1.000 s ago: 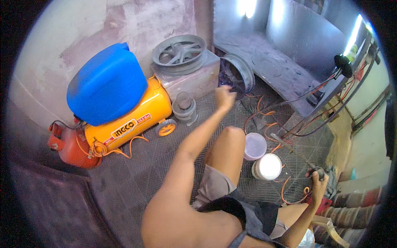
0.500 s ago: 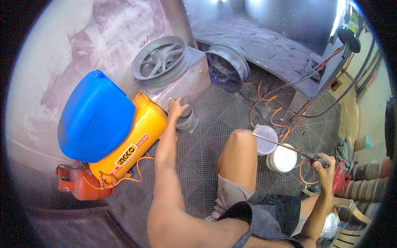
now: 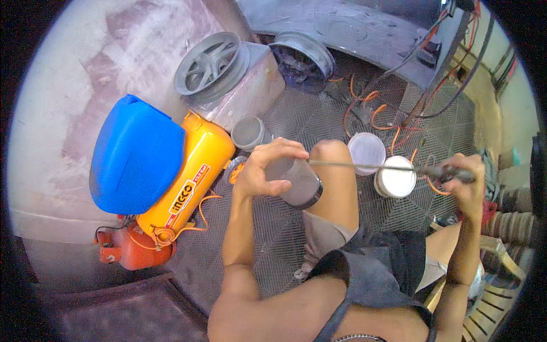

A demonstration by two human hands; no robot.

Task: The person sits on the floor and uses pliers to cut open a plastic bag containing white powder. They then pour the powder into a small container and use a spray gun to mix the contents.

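My left hand [image 3: 265,168] is closed around a round, smoky grey container [image 3: 299,185] with a dark rim at its lower end. It is held tilted above the floor, just left of my knee [image 3: 334,153]. My right hand [image 3: 470,179] grips the dark handle of a long screwdriver [image 3: 370,166]. The thin shaft points left, and its tip reaches the container's upper edge near my left fingertips. Whether the tip touches the container I cannot tell. Another grey tub [image 3: 248,132] stands on the floor beyond my left hand.
Left are a yellow air tank [image 3: 199,165], a blue plastic piece [image 3: 137,154] and a red container [image 3: 145,248]. A spoked wheel rim [image 3: 211,68] lies on a box [image 3: 245,91]; another rim [image 3: 305,60] stands beside it. Two white buckets [image 3: 395,178] and orange hoses [image 3: 380,117] are at right.
My left hand has come back from beside the box toward my knee, now with the grey container in it. My right hand has raised the screwdriver, its shaft now nearly level.
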